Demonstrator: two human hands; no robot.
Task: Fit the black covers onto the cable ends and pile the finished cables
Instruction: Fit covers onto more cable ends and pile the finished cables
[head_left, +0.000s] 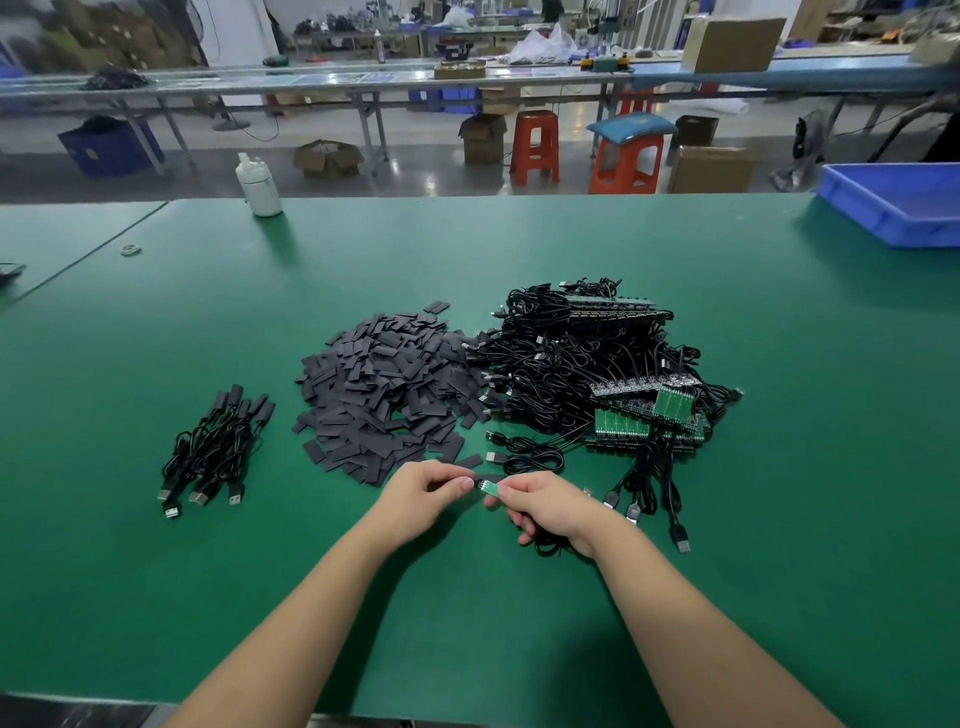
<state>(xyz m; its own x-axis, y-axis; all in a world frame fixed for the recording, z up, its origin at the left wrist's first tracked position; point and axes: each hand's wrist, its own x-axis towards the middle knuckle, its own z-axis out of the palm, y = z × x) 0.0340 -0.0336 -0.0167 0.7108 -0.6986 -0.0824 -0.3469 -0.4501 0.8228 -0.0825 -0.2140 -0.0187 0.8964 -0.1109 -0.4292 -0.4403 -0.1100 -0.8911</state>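
My right hand (545, 506) pinches a small green circuit-board cable end (491, 489), with the coiled black cable tucked under its palm. My left hand (423, 493) meets it from the left, fingertips pinched at the board's tip; a black cover between them is mostly hidden. A heap of flat black covers (384, 389) lies just beyond my hands. To its right is a tangle of uncovered black cables with green boards (597, 374). A small pile of finished cables (215, 447) lies at the left.
A white bottle (258, 185) stands at the green table's far edge. A blue plastic bin (898, 200) sits at the far right. Several loose USB plugs (644, 512) trail right of my right hand. Orange stools and cardboard boxes stand on the floor beyond.
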